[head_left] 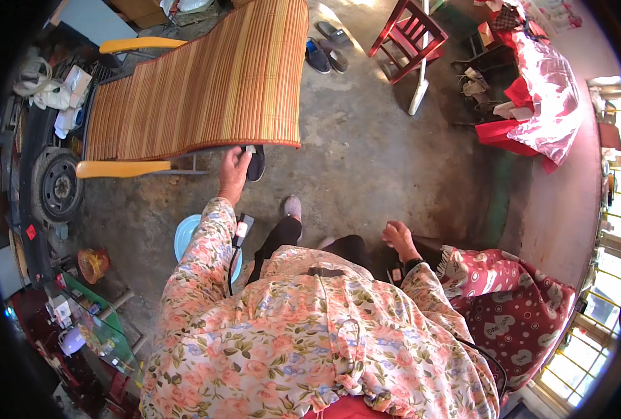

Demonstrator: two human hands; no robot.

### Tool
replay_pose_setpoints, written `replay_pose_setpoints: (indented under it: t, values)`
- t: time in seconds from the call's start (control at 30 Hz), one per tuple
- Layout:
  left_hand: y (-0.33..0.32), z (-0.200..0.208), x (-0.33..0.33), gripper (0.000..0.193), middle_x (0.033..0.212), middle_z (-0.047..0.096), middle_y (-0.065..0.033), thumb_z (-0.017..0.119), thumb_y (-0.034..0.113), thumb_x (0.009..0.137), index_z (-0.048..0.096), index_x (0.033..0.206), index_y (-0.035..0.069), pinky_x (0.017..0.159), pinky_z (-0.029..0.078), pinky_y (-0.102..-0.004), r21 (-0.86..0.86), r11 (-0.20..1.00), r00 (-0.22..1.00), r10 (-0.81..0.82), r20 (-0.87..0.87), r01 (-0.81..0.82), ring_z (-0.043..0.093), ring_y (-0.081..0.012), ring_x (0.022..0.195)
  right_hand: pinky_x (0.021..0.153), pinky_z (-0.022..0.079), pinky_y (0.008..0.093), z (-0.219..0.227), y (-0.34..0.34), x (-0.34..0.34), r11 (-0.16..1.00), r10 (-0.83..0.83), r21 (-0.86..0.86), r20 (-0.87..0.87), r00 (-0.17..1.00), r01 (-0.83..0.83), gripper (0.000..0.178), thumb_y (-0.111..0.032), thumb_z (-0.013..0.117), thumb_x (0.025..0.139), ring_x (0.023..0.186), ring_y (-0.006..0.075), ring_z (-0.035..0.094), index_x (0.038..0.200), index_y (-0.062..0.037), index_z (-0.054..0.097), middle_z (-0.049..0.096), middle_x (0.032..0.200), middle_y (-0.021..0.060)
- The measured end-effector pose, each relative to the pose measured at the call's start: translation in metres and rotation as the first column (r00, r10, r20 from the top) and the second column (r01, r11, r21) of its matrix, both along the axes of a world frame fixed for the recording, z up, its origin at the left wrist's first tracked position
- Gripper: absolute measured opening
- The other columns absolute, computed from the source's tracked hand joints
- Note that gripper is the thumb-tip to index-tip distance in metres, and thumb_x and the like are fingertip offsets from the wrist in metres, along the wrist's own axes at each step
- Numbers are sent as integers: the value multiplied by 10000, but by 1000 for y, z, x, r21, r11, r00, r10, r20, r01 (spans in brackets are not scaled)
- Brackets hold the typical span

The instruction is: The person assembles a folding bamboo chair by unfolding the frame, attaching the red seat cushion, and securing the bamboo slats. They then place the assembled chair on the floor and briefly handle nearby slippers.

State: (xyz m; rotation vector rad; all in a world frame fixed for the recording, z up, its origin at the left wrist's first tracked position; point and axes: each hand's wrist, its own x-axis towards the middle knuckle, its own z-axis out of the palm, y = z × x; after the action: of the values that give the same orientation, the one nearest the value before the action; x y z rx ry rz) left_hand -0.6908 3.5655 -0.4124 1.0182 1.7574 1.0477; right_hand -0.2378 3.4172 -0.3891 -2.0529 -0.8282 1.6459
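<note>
My left hand (234, 172) reaches forward to the near edge of a slatted bamboo mat (206, 87) draped over a reclining chair. Its thumb stands away from the fingers, and I see nothing gripped. Whether the fingertips touch the mat cannot be told. Just right of that hand, a dark shoe (256, 166) shows partly under the mat's edge. My right hand (399, 239) hangs by my right side, fingers loosely curled with nothing visible in them. A dark band circles that wrist.
Yellow armrests (123, 169) flank the chair. A light-blue basin (185, 236) is beside my left forearm. Shoes (317, 56) lie beyond the mat, near a red wooden chair (415, 42). A patterned red cloth (513, 307) is at right; a wheel (59, 183) stands left.
</note>
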Motion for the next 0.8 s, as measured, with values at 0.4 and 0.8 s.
replay_pose_setpoints:
  t: [0.4, 0.8]
  values:
    - [85, 55, 96, 379, 1013, 564, -167, 598, 225, 780, 501, 1092, 33, 824, 428, -373, 133, 871, 821, -381, -424, 473, 539, -319, 955, 444, 401, 233, -49, 112, 62, 962, -53, -267, 46, 997, 64, 376, -220, 513, 815, 571, 120, 565, 1116, 3, 487, 570, 756, 52]
    - [103, -57, 201, 392, 917, 587, -155, 573, 265, 830, 502, 1055, -47, 760, 457, -295, -331, 938, 988, -60, 141, 105, 578, -194, 855, 552, 434, 253, -80, 263, 137, 950, 197, -247, -4, 980, -191, 392, -263, 499, 818, 665, 127, 580, 1127, -22, 484, 583, 836, 64]
